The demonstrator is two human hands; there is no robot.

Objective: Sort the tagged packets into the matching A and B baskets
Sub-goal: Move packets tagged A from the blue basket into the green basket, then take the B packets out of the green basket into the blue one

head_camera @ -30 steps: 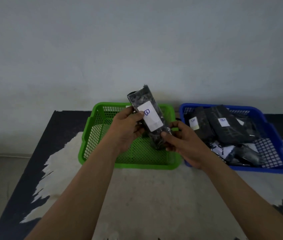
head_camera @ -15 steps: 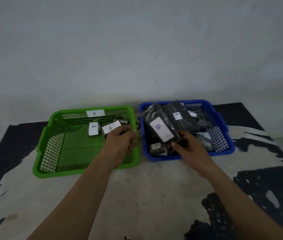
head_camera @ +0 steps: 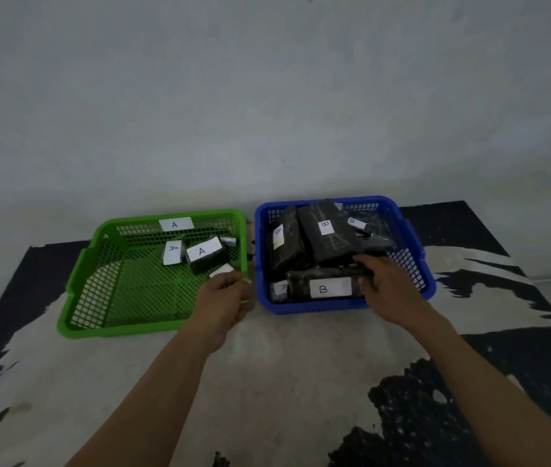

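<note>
The green basket (head_camera: 78, 318) on the left carries an A label (head_camera: 175, 224) on its back wall and holds a few dark packets tagged A (head_camera: 205, 252). The blue basket (head_camera: 412, 237) on the right is piled with dark packets tagged B (head_camera: 326, 235). One B packet (head_camera: 321, 287) lies along the blue basket's front wall. My right hand (head_camera: 385, 288) is inside that basket, fingers closed on this packet's right end. My left hand (head_camera: 223, 298) rests loosely curled at the green basket's right front rim, with nothing visible in it.
Both baskets stand side by side on a dark mat with pale worn patches (head_camera: 284, 382), close to a grey wall. A small packet (head_camera: 280, 288) with an unreadable tag sits in the blue basket's front left corner.
Both hands held the B packet up over the green basket. My left hand let go, and my right hand carried the packet right and laid it at the blue basket's front.
</note>
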